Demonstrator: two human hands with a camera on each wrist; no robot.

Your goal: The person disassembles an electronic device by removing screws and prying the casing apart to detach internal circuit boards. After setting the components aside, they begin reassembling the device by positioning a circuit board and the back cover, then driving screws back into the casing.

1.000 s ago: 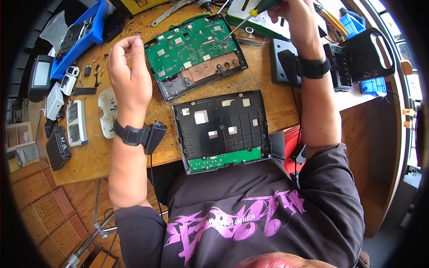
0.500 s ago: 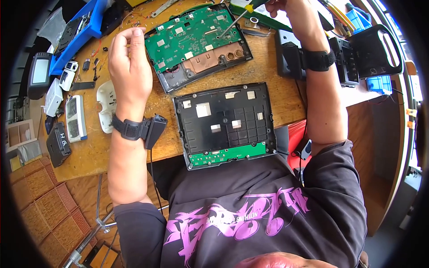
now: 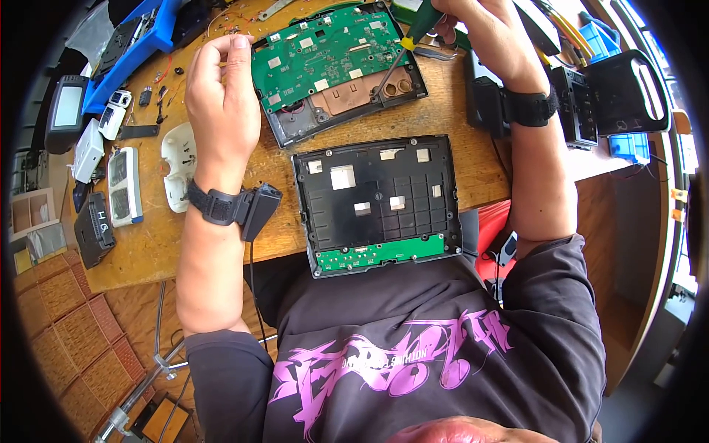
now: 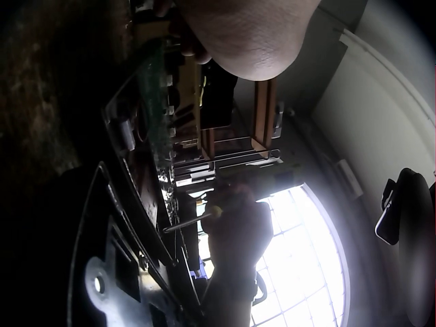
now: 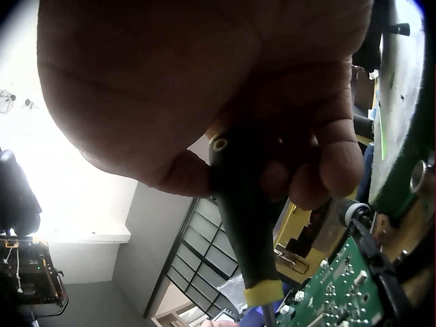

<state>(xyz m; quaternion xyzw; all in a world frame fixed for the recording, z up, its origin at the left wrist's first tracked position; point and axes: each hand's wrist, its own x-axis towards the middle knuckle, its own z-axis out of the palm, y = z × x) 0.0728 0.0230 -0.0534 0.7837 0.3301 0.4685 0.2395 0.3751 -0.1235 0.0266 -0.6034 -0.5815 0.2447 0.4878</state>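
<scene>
My right hand point(image 3: 498, 44) grips a screwdriver point(image 3: 421, 26) with a dark green handle and yellow collar. In the right wrist view, thumb and fingers curl round its handle point(image 5: 245, 211). The shaft slants down to the lower right of the opened device, its tip beside the copper-coloured plate point(image 3: 347, 102) near two round brass rings. A green circuit board point(image 3: 317, 63) covers the upper part of the black housing point(image 3: 325, 131). Beside the board's left end is my left hand point(image 3: 225, 103), thumb extended and fingers loosely curled, with nothing held in it.
A black back cover point(image 3: 377, 196) with a green strip board lies nearer my body, overhanging the table edge. To the left are a white shell point(image 3: 177, 170), a white-and-grey device point(image 3: 124, 184) and a blue bin point(image 3: 148, 55). A black case point(image 3: 620, 88) stands at the right.
The screwdriver tip has moved from the green board's right part down to the housing's lower right, and my right hand has come lower. My left hand keeps its place beside the board.
</scene>
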